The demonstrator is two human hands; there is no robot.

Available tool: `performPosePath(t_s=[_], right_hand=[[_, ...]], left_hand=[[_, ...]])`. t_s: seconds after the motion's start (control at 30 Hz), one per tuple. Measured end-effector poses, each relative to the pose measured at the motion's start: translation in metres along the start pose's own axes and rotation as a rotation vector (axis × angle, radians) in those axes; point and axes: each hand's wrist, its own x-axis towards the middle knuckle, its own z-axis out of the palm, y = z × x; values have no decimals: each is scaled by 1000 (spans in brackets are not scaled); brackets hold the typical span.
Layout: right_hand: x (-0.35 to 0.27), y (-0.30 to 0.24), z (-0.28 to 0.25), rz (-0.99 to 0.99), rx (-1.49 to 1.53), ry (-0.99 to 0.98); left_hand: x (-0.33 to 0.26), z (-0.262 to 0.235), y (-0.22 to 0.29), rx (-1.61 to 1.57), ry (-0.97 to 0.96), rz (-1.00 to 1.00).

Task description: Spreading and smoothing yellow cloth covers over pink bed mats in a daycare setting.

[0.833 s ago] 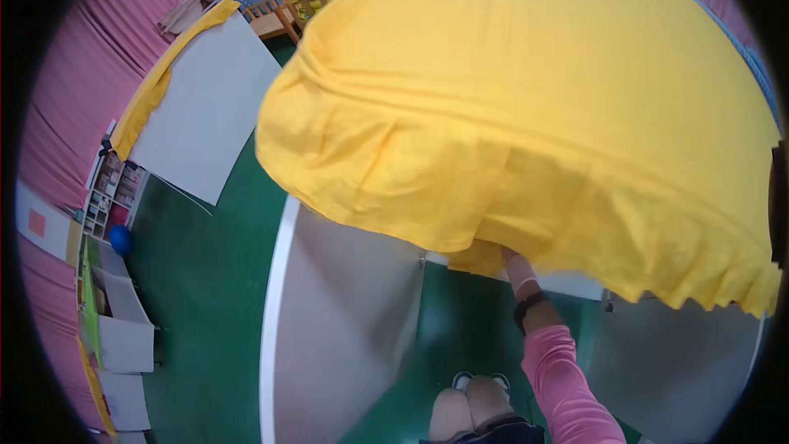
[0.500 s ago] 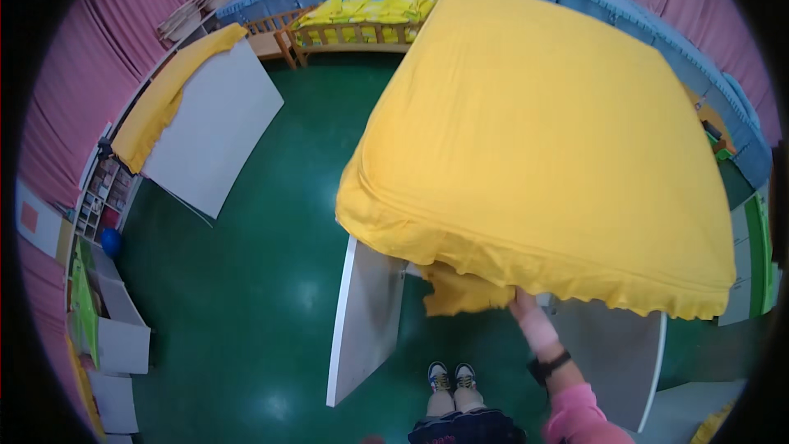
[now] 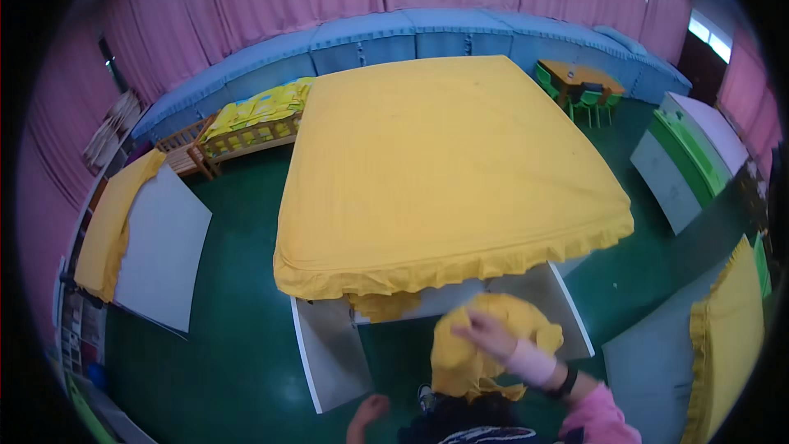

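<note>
A large table lies under a yellow ruffled tablecloth (image 3: 444,173). Grey-white panels (image 3: 330,353) stand beneath it. In front of its near edge, between the panels, is a rounded yellow fabric piece (image 3: 468,370) with a gathered hem; I cannot tell what is under it. My right hand (image 3: 491,337), with a black band at the wrist, is closed at the upper part of this fabric. Low beside the left panel, my left hand (image 3: 374,408) is curled, with nothing visible in it. More yellow fabric (image 3: 385,307) shows under the table's left front edge.
Another table with a yellow cover (image 3: 723,345) stands close at right, and one (image 3: 123,230) at far left. Behind are a wooden bed (image 3: 255,119), long blue-covered units (image 3: 362,41), a small table with green chairs (image 3: 588,78) and a green-and-white cabinet (image 3: 690,156).
My right hand has come out from under the table edge, and the rounded yellow fabric piece now shows in front. My left hand has come into view. The view has tilted up and turned right.
</note>
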Motion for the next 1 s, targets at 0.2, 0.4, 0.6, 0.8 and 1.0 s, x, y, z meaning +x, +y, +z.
performPosePath(t_s=[0.2, 0.4, 0.6, 0.8, 1.0], right_hand=[[51, -193, -109, -489, 693, 46], [74, -344, -231, -983, 693, 34], [122, -269, -273, -968, 751, 470], [66, -123, -305, -741, 818, 412], [-152, -134, -332, -918, -538, 1021]], left_hand=[[14, -1, 57, 23, 28, 118], [-6, -5, 55, 95, 87, -4], [-43, -4, 50, -74, 123, -37], [-83, -53, 63, 144, 771, 348], [-81, -85, 66, 377, 1082, 318]])
